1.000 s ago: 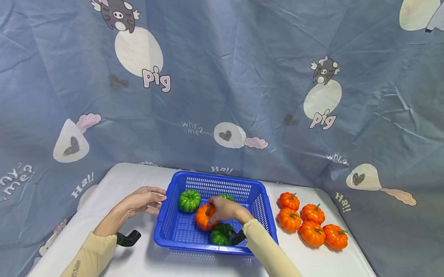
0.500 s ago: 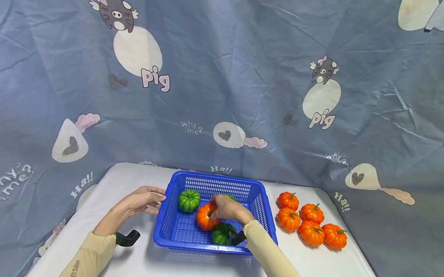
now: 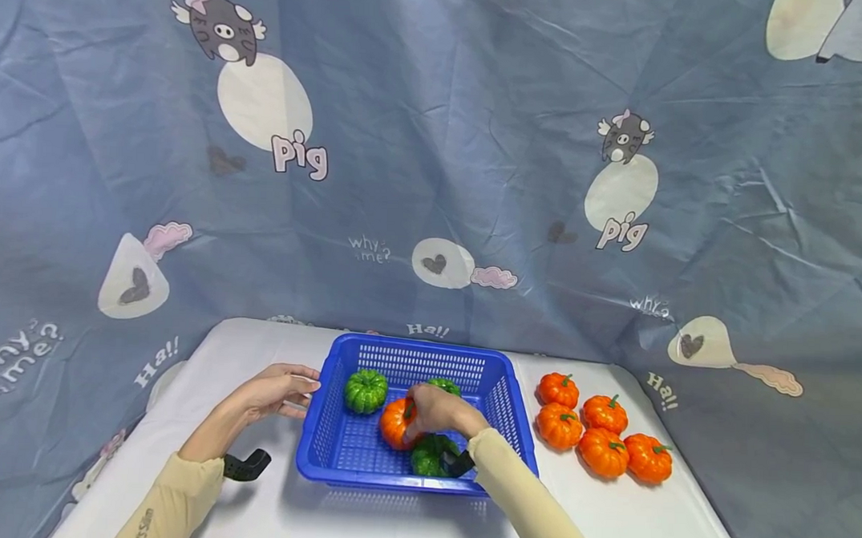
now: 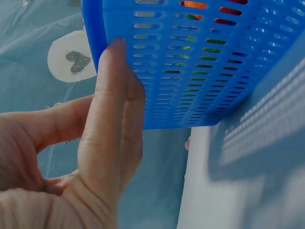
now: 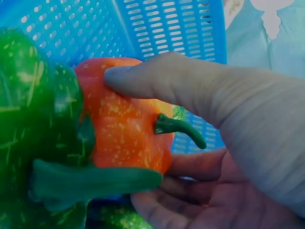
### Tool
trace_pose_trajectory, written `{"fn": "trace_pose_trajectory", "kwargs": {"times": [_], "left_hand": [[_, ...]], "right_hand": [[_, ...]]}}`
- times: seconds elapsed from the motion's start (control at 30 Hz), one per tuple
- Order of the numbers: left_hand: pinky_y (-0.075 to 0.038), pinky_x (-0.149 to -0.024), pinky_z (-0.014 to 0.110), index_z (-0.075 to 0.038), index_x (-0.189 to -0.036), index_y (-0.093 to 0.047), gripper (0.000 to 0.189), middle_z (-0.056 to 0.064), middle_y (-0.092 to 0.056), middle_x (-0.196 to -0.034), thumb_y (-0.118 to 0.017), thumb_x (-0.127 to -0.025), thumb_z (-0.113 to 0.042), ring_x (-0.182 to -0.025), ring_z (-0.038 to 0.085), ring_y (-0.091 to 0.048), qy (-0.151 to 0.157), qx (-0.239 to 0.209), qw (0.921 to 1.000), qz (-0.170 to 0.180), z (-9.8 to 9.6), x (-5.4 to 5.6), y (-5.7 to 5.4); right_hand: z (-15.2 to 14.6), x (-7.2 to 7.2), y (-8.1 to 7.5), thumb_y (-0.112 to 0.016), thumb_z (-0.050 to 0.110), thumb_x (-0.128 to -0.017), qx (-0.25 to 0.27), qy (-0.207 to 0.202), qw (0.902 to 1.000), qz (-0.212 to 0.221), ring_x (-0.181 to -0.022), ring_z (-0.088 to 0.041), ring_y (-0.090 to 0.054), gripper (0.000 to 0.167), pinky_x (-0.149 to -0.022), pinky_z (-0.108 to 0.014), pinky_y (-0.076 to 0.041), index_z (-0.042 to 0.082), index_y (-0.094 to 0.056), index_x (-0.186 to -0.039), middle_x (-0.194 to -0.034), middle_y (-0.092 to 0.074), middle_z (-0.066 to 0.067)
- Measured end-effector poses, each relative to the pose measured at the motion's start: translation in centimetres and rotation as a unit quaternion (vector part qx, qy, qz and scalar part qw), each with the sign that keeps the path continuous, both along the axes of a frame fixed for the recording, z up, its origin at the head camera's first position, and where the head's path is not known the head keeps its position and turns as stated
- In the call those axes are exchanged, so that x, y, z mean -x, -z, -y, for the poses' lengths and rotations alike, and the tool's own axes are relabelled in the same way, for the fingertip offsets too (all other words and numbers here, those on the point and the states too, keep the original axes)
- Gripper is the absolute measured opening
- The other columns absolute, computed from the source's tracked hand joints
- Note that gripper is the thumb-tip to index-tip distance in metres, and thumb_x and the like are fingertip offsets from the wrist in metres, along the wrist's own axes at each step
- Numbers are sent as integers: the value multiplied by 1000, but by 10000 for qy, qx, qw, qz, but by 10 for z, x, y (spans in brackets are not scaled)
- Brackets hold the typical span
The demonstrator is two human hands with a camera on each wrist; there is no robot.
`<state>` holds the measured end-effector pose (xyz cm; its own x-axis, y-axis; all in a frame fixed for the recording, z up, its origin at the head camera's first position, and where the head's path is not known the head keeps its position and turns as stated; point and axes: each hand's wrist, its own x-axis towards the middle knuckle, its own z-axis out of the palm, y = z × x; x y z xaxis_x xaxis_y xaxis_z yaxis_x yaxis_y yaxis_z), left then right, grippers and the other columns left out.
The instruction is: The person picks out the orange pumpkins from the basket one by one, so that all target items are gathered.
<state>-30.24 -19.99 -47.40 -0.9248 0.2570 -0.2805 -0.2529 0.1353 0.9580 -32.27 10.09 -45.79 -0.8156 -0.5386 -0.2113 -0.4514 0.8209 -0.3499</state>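
Note:
Inside the blue plastic basket [image 3: 364, 479], my right hand [image 3: 435, 410] holds an orange toy pumpkin [image 3: 394, 425] with a green stem. In the right wrist view the thumb lies along one side of this pumpkin [image 5: 121, 133] and the fingers come round the other. Three green pumpkins share the basket: one on the left [image 3: 365, 391], one behind my right hand [image 3: 444, 385], partly hidden, and one near the front [image 3: 426, 459] under my wrist. Outside the basket's left wall, my left hand [image 3: 274, 390] has its fingers extended, fingertips right at the wall in the left wrist view.
To the right of the basket, several orange pumpkins [image 3: 603, 453] sit grouped on the white tabletop [image 3: 362, 527]. A blue-grey curtain with pig prints [image 3: 435, 181] hangs behind and beside the table. Black straps [image 3: 247, 465] are on both wrists.
The orange pumpkin and my right hand shift only slightly within the basket. My left hand stays at the left wall, and the head view drifts a little.

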Motion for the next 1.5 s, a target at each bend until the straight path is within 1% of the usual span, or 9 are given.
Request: {"fn": "trace_pose_trajectory", "kwargs": {"times": [0.17,0.4,0.6,0.7,0.8,1.03,1.17,1.3,1.5], "left_hand": [[-61,-74,38,10,-128,-44,43,4,-66,-89,-58,-94,-12,-78,16,-67,-24,44,10000,9,0,0,1],[-61,-74,38,11,-128,-44,43,4,-66,-89,-58,-94,-12,-78,16,-67,-32,46,10000,24,0,-1,0],[-61,-73,37,11,-127,-44,42,3,-66,-89,-58,-94,-12,-79,17,-67,-11,-19,10000,8,0,-1,-2],[-61,-73,37,11,-127,-44,42,3,-65,-88,-57,-94,-11,-78,16,-66,-7,-4,10000,30,-1,-1,-2],[-61,-73,36,10,-128,-44,41,4,-66,-90,-57,-94,-11,-78,16,-66,-46,66,9999,76,-1,-1,-2],[-61,-74,37,9,-129,-44,43,5,-66,-92,-57,-94,-13,-79,16,-66,-118,205,9997,98,-1,1,-2],[-61,-74,37,9,-129,-44,44,4,-65,-91,-59,-94,-13,-79,15,-66,-90,160,9998,76,0,1,-3],[-61,-74,38,10,-129,-44,45,4,-66,-91,-59,-94,-13,-78,15,-66,-65,156,9998,53,0,0,-2],[-61,-74,38,9,-129,-44,45,5,-66,-92,-60,-93,-13,-79,16,-66,-133,189,9997,109,-1,1,-2]], "right_hand": [[-12,-2,-13,-85,22,-67,741,357,9960,342,-79,-12,-58,52,-74,-26,-53,4,-63,-111,-92,-66,0],[-51,-14,-52,-82,25,-68,1208,705,9902,-37,-89,-17,-59,65,-84,-33,-54,-1,-59,-123,-105,-65,-6],[-104,-39,-69,-82,25,-68,1839,1529,9709,-97,-93,-18,-61,69,-87,-35,-55,0,-57,-127,-106,-65,-6],[-136,-51,-67,-81,25,-70,2187,2015,9548,5,-97,-22,-62,72,-85,-36,-55,-2,-52,-131,-110,-65,-11],[-170,-62,-64,-80,30,-73,2063,2406,9484,-120,-101,-28,-62,78,-87,-40,-54,-6,-47,-134,-116,-63,-19],[-229,-71,-49,-76,37,-76,1214,3114,9424,-149,-102,-35,-59,82,-90,-51,-50,-15,-45,-131,-117,-60,-29],[-245,-70,-34,-77,31,-75,1038,3327,9372,168,-87,-28,-59,56,-77,-40,-52,-10,-59,-107,-97,-64,-17],[-248,-67,-15,-80,24,-71,990,3267,9394,321,-69,-18,-50,30,-60,-28,-41,3,-58,-74,-73,-52,-3],[-245,-66,0,-82,23,-68,649,3212,9440,394,-66,-18,-47,30,-59,-28,-40,5,-59,-70,-68,-47,-1]]}}
